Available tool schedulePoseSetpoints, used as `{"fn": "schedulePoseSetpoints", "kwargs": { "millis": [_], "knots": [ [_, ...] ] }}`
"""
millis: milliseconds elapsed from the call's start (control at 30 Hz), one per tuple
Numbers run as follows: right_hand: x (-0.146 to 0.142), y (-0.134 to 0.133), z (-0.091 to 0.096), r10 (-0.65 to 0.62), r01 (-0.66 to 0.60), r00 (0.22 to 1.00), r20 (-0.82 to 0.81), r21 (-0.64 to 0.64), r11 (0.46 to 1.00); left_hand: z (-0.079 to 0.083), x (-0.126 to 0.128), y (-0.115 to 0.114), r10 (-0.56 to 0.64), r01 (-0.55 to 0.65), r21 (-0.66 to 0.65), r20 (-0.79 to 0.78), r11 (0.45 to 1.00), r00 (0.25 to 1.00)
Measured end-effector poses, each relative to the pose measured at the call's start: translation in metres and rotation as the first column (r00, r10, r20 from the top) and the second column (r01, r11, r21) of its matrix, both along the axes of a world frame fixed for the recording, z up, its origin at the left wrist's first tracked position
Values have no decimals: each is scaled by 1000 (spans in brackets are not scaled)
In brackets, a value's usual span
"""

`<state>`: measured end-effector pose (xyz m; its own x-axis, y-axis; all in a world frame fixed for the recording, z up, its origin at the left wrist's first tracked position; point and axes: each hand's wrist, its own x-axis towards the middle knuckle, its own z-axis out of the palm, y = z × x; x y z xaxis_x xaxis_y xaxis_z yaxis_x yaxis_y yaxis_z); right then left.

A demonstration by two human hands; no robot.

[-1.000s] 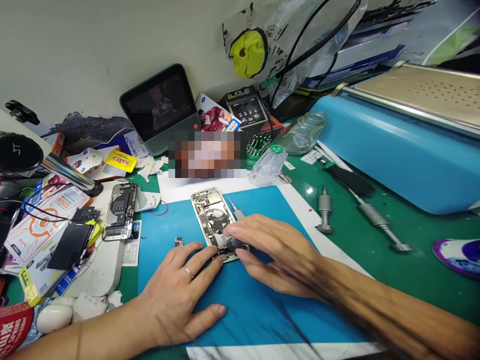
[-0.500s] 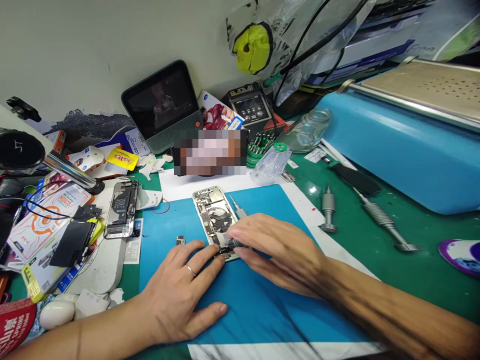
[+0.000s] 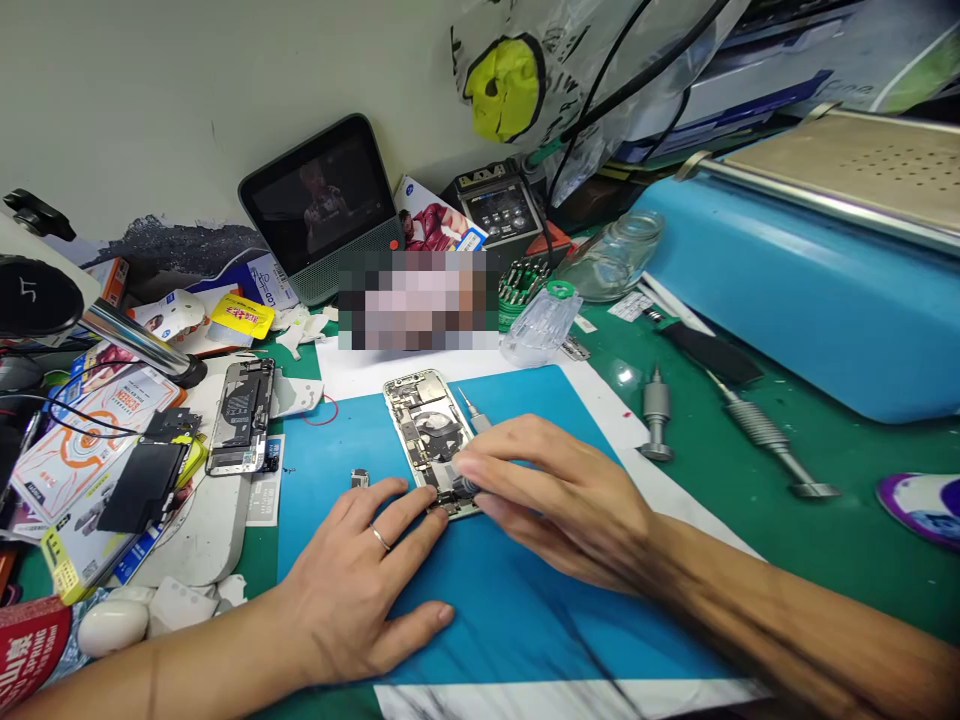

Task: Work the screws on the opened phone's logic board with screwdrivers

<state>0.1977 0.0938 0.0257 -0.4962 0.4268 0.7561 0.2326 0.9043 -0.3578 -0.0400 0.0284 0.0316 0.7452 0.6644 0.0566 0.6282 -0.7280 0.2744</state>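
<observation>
An opened phone (image 3: 435, 435) lies on the blue mat (image 3: 360, 420), its circuit boards and dark round coil showing. My left hand (image 3: 375, 580), with a ring, rests on the mat with fingers spread, two fingertips at the phone's lower left edge. Above the phone's lower right end, my right hand (image 3: 555, 500) has its thumb and fingers closed on a small dark grey piece (image 3: 465, 486), mostly hidden. A screwdriver (image 3: 474, 412) points up-left from behind that hand; I cannot tell whether it is held. A small metal part (image 3: 360, 478) lies left of the phone.
At left, another opened phone (image 3: 241, 415) sits by boxes and a metal stand post (image 3: 142, 340). Screwdrivers (image 3: 657, 415) stand or lie at right, before a blue machine (image 3: 795, 300). A bit set (image 3: 525, 285), clear container (image 3: 541, 325), glass jar (image 3: 615, 255) and screen (image 3: 322, 205) line the back.
The fingers of my right hand have shifted slightly over the phone's lower end. My left hand keeps its place, and the whole view has moved a little.
</observation>
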Motion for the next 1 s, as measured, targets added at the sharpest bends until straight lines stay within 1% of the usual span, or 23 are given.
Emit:
{"fn": "schedulePoseSetpoints", "kwargs": {
  "millis": [67, 100, 233, 267, 367, 400, 533, 567, 700, 833, 1000],
  "knots": [
    [0, 0, 0, 55, -55, 998, -8, 2, 999, 0, 0, 0, -2, 2, 2, 6, 1000, 1000],
    [0, 0, 1, 55, -55, 998, -10, 4, 998, 0, 0, 0, -2, 2, 4, 8, 1000, 1000],
    [-2, -1, 1, -44, 45, 999, -19, 29, 999, 0, -1, -1, 4, -4, 11, 10, 1000, 1000],
    [-2, -1, 1, -37, 38, 999, -21, 32, 999, 0, -1, -1, 5, -5, 10, 9, 1000, 1000],
    [-3, 0, 1, 42, -41, 998, -36, 32, 999, 0, 0, 0, 6, -6, 9, 7, 1000, 1000],
    [-3, 0, 1, 44, -43, 998, -37, 28, 999, 0, 0, 0, 7, -7, 8, 3, 1000, 1000],
    [-2, -1, 3, -17, 17, 1000, -23, 4, 1000, 0, 0, 0, 10, -10, -3, -9, 1000, 1000],
    [-2, -2, 3, -9, 9, 1000, -20, -2, 1000, 0, 1, 0, 9, -9, -4, -7, 1000, 1000],
    [-3, -1, 3, 89, -90, 996, -16, -32, 995, 0, 1, 0, 3, -4, 6, 9, 1000, 1000],
    [-3, 0, 0, 92, -93, 996, -18, -75, 993, 0, 1, 0, 3, -3, 11, 3, 1000, 1000],
    [-4, -2, 1, 115, -114, 993, 9, -68, 991, 2, 1, 0, 8, -8, -8, 1, 1000, 1000]
  ]
}}
